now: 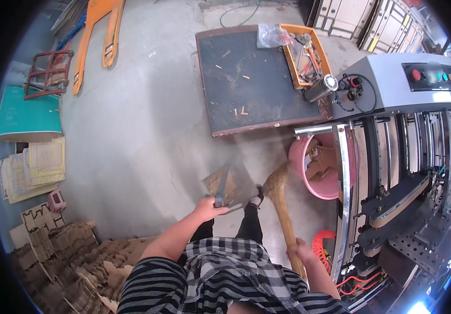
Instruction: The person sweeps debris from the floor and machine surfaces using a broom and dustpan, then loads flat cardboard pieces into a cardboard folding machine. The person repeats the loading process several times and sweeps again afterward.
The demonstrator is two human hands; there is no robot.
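My left hand (209, 208) is closed round the handle of a dustpan (240, 184), held over the floor in front of my legs. Brownish scraps lie in the pan, which is blurred by motion. In my right hand (303, 252) is a straw broom (285, 217), gripped by its shaft, its head up and away from me. The smeared broom head reaches close to a pink bin (328, 193); whether they touch I cannot tell. Pieces of cardboard (319, 162) lie inside that bin.
A dark-topped table (251, 83) bears wood slivers, a plastic bag (273, 37) and an orange tray (303, 84) of tools. A grey machine (382, 86) with rails stands at right, beside a red coiled hose (318, 248). Stacked cardboard (73, 246) fills the lower left; an orange pallet jack (111, 39) is farther off.
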